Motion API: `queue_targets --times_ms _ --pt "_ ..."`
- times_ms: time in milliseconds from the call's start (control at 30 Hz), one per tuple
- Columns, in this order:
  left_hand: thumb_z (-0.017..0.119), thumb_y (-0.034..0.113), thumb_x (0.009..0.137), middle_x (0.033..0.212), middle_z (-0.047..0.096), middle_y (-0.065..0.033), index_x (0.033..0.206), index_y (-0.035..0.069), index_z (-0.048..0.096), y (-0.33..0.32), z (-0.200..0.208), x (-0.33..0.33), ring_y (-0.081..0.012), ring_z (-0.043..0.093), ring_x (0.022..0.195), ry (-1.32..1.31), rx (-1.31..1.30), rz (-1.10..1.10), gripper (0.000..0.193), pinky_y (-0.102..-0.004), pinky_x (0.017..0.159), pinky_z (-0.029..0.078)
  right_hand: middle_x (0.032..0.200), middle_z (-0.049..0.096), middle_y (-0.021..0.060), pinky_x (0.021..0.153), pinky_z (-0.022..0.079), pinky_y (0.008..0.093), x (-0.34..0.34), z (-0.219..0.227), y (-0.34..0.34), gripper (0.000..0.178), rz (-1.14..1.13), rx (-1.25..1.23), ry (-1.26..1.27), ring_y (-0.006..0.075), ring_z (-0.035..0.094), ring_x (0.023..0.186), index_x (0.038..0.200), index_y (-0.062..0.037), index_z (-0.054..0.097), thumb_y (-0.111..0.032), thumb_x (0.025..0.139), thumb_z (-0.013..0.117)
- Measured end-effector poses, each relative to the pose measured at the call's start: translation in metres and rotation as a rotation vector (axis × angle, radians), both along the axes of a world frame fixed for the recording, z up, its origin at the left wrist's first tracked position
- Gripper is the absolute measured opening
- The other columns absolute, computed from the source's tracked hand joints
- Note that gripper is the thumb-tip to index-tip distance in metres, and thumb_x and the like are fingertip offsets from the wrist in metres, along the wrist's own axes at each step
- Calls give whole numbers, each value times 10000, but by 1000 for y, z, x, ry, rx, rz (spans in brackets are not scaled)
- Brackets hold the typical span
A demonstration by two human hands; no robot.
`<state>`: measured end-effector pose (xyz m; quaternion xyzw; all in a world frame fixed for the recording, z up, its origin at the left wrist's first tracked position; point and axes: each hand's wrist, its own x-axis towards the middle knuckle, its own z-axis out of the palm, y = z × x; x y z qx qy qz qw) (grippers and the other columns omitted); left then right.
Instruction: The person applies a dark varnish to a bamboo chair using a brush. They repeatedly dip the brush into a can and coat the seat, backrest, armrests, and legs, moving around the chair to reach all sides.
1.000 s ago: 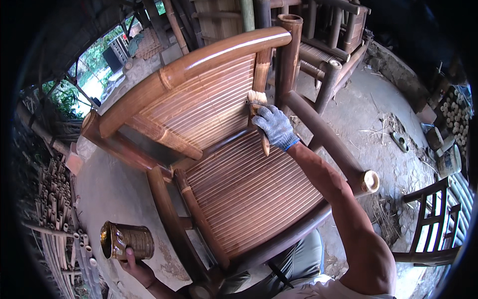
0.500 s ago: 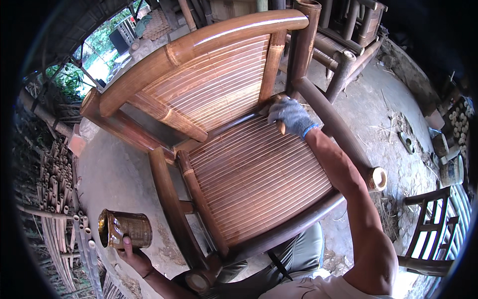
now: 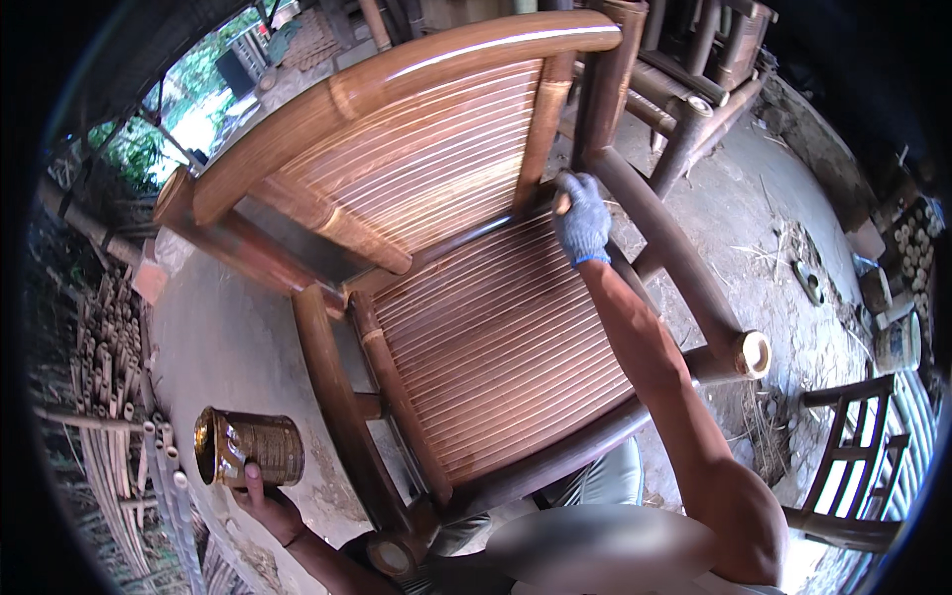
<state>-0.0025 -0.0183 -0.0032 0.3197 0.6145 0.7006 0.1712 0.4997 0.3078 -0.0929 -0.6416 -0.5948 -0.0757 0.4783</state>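
Observation:
A glossy brown bamboo armchair (image 3: 511,347) with a slatted seat and slatted back (image 3: 436,149) stands before me. My right hand (image 3: 583,216), in a grey knit glove with a blue cuff, is closed at the seat's far right corner, near the right armrest (image 3: 684,258). From its fist shows the tan handle of what looks like a brush (image 3: 563,203); its head is hidden. My bare left hand (image 3: 266,504) grips a metal tin can (image 3: 263,449), stained amber, left of the chair. The can appears tipped, its open mouth facing left in the picture.
Bundles of cut bamboo sticks (image 3: 104,347) lie at the left. Another bamboo chair (image 3: 684,89) stands at the back right, and a slatted bamboo piece (image 3: 858,456) at the lower right. Straw litter (image 3: 783,258) and a bucket (image 3: 897,342) are on the right.
My right hand has turned upward and shifted slightly toward the right armrest, the handle now showing at its upper left. My left hand and the can have barely moved.

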Motion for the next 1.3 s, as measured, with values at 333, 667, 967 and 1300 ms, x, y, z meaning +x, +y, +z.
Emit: queue_targets --times_ms 333,667,967,1300 --pt "782 293 801 1392 502 -138 1439 -33 414 0 -5 3 -257 492 1250 -20 27 -59 806 -397 1082 358 1186 575 77 902 517 428 -73 -19 -45 251 304 -287 -465 307 566 1132 1048 -177 682 -148 798 676" --pt "786 260 776 1351 534 -153 1405 -43 437 5 -2 14 -268 520 1235 -69 69 -37 780 -404 1090 374 1165 608 76 981 485 419 -217 -5 -70 248 958 -95 -560 283 581 1147 1065 -167 680 -190 819 673" --pt "761 363 816 1372 500 -179 1431 -50 408 9 6 9 -288 511 1238 -44 59 -23 821 -415 1064 398 1222 655 59 1069 451 406 -131 -2 -11 301 1336 -122 -354 303 552 1241 1065 -143 685 -102 769 715" --pt "791 348 789 1344 520 -172 1385 -49 443 7 3 5 -277 529 1202 -22 33 22 796 -415 1035 425 1109 689 97 926 525 393 52 52 9 159 509 -411 -498 315 653 1056 1026 -135 693 -140 871 655"
